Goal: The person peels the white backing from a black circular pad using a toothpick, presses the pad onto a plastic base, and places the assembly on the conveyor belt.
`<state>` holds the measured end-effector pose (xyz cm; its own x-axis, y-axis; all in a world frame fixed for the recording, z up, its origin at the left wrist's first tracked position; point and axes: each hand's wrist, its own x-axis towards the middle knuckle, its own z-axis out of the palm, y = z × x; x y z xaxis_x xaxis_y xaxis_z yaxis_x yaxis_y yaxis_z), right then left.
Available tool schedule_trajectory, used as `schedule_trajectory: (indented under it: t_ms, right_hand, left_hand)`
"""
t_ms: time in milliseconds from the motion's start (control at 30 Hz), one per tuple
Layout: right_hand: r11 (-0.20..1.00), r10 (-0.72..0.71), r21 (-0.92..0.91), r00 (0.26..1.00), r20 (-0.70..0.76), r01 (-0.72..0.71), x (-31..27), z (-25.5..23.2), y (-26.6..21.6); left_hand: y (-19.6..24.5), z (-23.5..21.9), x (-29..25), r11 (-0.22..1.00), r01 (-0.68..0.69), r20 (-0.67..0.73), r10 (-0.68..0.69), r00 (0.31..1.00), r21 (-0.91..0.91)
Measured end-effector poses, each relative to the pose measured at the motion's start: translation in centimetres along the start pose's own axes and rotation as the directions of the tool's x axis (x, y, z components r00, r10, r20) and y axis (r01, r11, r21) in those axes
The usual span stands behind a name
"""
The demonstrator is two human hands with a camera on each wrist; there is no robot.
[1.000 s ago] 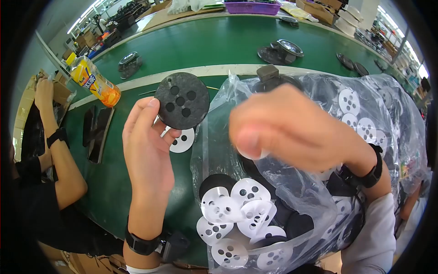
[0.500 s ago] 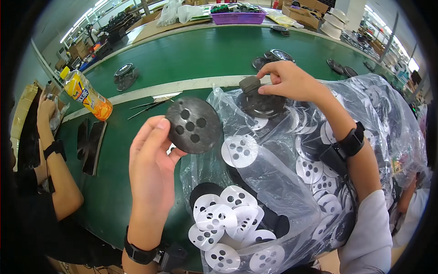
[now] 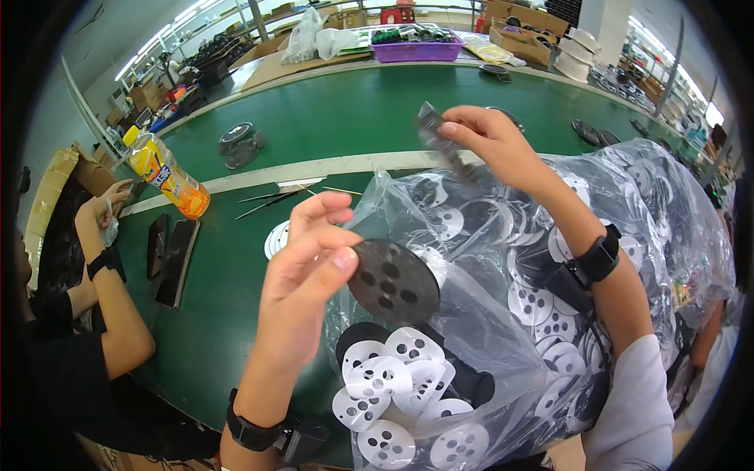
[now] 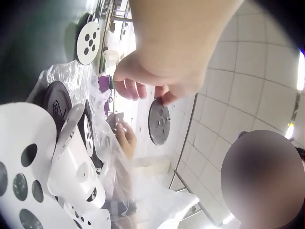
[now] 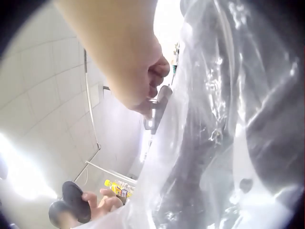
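Note:
My left hand (image 3: 302, 286) pinches the edge of a thin black disc (image 3: 418, 276) with several round holes, between thumb and fingers. In the left wrist view this disc (image 4: 153, 129) hangs below the fingertips. Further back, my right hand (image 3: 499, 149) holds a dark part (image 3: 444, 141) raised over the far edge of a clear plastic bag (image 3: 479, 322); it is blurred and seen nearly edge-on. White discs (image 3: 399, 377) with holes lie in an overlapping pile at the bag's near left, with black discs (image 3: 357, 336) under them. More white discs (image 3: 530, 304) show through the plastic.
An orange drink bottle (image 3: 169, 177) leans at the left, near two dark flat bars (image 3: 179, 263). Thin dark tweezers (image 3: 263, 202) lie beyond my left hand. Another person's arm (image 3: 118, 294) is at far left. A purple basket (image 3: 416, 52) stands across the green table.
The right hand has lifted the dark part off the bag and tilted it. My left hand has moved right and nearer with the black disc, bringing it over the bag's left side.

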<state>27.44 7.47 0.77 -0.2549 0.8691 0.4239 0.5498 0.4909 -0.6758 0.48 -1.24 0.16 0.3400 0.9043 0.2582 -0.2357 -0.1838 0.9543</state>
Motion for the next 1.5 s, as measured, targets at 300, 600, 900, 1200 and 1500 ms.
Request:
schedule_trajectory:
  t_ms: [300, 600, 900, 1200, 1500]
  right_hand:
    - [0.684, -0.058, 0.618, 0.816, 0.575, -0.387, -4.4, 3.2, -5.5]
    - [0.689, 0.125, 0.543, 0.816, 0.564, -0.481, -3.8, 5.3, -7.3]
    - [0.728, -0.029, 0.677, 0.982, 0.186, -0.107, -3.5, 4.3, -8.3]
    - [0.83, -0.143, 0.558, 0.969, 0.202, 0.006, -4.5, 4.2, -10.1]
    - [0.724, -0.161, 0.684, 0.943, 0.291, -0.087, -4.7, 5.0, -9.8]
  left_hand:
    - [0.3, 1.4, -0.8, 0.988, -0.124, 0.24, 0.144, 0.96, -0.094]
    - [0.3, 2.0, -1.3, 0.945, -0.009, -0.179, -0.053, 0.982, -0.326]
    - [0.2, 1.4, -0.9, 0.99, -0.142, -0.444, 0.122, 0.888, -0.011]
    - [-0.9, 1.4, -0.8, 0.993, -0.117, -0.467, 0.11, 0.877, 0.014]
    - [-0.6, 2.0, -0.3, 0.984, -0.166, -0.479, 0.116, 0.87, -0.064]
